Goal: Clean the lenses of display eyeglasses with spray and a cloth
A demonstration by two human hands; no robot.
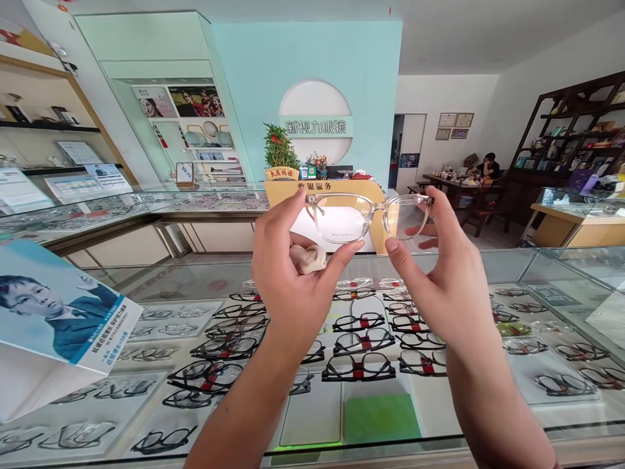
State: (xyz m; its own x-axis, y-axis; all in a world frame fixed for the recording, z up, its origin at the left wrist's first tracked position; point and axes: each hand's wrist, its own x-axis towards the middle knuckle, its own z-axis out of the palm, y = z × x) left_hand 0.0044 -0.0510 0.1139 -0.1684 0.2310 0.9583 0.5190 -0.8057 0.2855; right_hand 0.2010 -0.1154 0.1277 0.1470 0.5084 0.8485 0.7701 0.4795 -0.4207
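Both hands hold up a pair of clear-framed eyeglasses at the middle of the view, above a glass display case. My left hand pinches the left end of the frame, thumb at the lower rim, and a crumpled cream cloth is tucked in its palm. My right hand grips the right hinge with a fingertip, its thumb touching the lower rim near the bridge. Small print shows on the left lens. Below the hands, black-rimmed glasses with red tags lie in rows inside the case.
A cardboard display sign stands on the case at the left. Inside the case is a green block. Beyond are a yellow service counter with a potted plant, and a person seated at a table at the far right.
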